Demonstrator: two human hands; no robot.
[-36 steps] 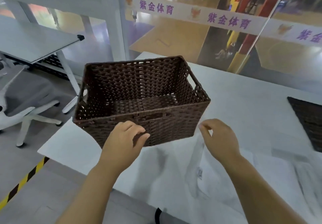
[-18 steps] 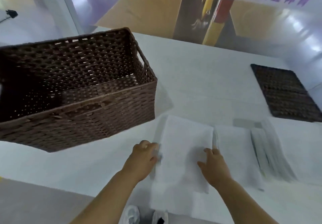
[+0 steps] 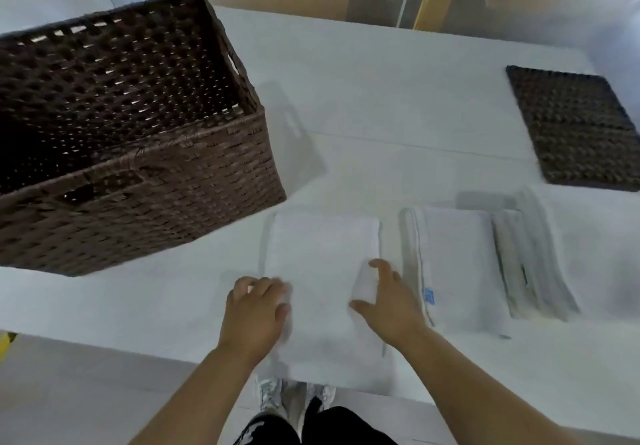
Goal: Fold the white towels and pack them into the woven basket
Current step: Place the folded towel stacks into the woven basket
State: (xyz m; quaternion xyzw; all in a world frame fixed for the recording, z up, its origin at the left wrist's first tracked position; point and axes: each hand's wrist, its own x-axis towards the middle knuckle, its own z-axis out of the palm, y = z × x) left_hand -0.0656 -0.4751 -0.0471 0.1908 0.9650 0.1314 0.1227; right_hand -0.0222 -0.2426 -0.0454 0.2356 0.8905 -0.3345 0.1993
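While the towel (image 3: 322,250) lies at the table's (image 3: 381,98) near edge, each grip closes on it: left hand (image 3: 254,309) pinching its left side, right hand (image 3: 388,302) its right. The basket (image 3: 173,202) stands at the left edge.

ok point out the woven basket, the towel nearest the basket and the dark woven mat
woven basket (image 3: 194,181), head view, near side wall
towel nearest the basket (image 3: 322,250), head view, bare top face
dark woven mat (image 3: 571,126), head view, its middle

No legible text; small blue tag (image 3: 429,296) on folded towel (image 3: 460,264), print too blurred.
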